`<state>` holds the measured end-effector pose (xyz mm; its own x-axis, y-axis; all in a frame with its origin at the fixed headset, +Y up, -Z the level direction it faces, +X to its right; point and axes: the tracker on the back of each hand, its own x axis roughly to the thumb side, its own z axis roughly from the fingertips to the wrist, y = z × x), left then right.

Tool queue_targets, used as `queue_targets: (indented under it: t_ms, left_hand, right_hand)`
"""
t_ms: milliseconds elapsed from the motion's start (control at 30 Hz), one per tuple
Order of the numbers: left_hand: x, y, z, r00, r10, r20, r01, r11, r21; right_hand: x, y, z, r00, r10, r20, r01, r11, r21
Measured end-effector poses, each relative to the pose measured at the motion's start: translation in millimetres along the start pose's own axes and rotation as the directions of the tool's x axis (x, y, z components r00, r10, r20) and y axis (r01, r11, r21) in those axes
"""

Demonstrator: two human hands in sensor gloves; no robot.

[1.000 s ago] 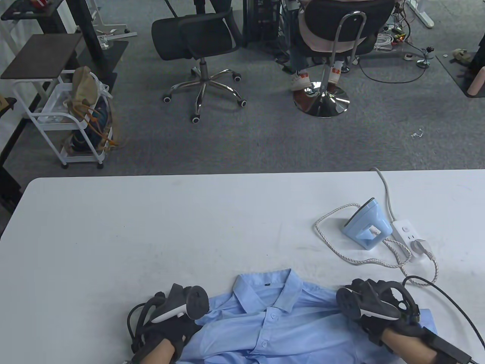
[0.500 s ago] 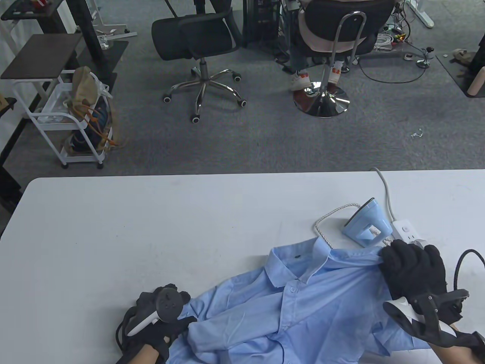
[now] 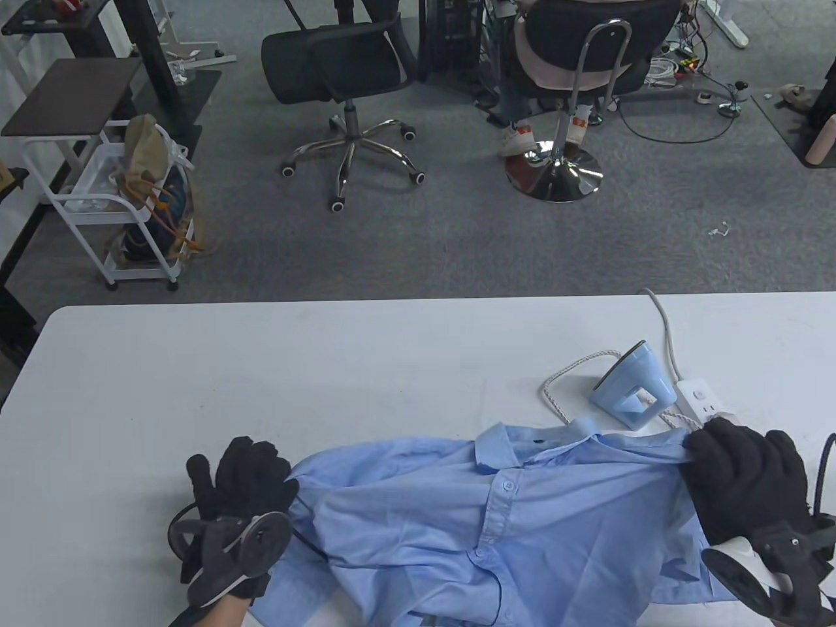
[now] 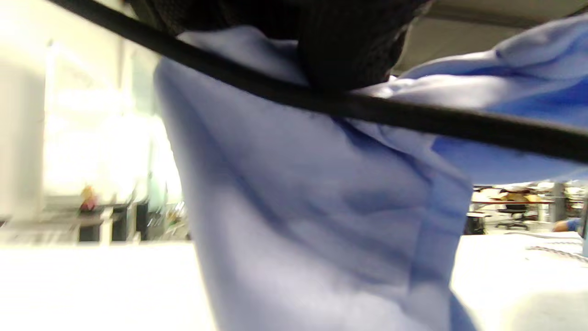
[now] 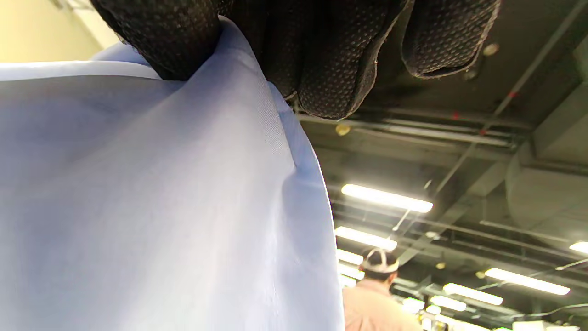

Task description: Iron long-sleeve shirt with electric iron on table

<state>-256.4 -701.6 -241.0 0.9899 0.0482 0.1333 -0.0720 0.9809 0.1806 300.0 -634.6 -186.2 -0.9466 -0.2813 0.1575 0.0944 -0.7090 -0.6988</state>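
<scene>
light-blue cotton long-sleeve shirt (image 3: 496, 522) stretched left-right betw. both hands
left hand (image 3: 245, 480) & right hand (image 3: 741, 483) fingers each gripped a shoulder; pale-blue electric iron (image 3: 633, 388) nearer right hand.

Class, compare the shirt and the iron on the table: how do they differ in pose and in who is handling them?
The shirt lies spread and rumpled near the table's front edge; the iron stands on end farther back. Both hands, left hand and right hand, grip the shirt; nothing touches the iron. Both are light blue.
</scene>
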Motion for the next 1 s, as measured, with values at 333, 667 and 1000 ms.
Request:
queue_targets:
  t_ms: [333,667,1000]
  left_hand:
    - [-3.6,-23.5,-23.9,0.996,0.063,-0.055,-0.082,0.862,-0.500]
    - [68.2,-68.8,-80.2,0.981,-0.181,0.074,0.171,0.609,-0.774]
    - [53.3,-83.6,-70.5,0.984,-0.159,0.078,0.175,0.805,-0.567]
  right_hand:
    - [5.3,52.1,12.7,0.994,-0.100,0.050,0.065,0.881,0.469]
    - [21.5,130.9,-6.3,0.995,-0.080,0.051,-0.002,0.521,0.854]
    - [20.3,172.7,17.2,0.989,-0.144,-0.041,0.105,0.468,0.877]
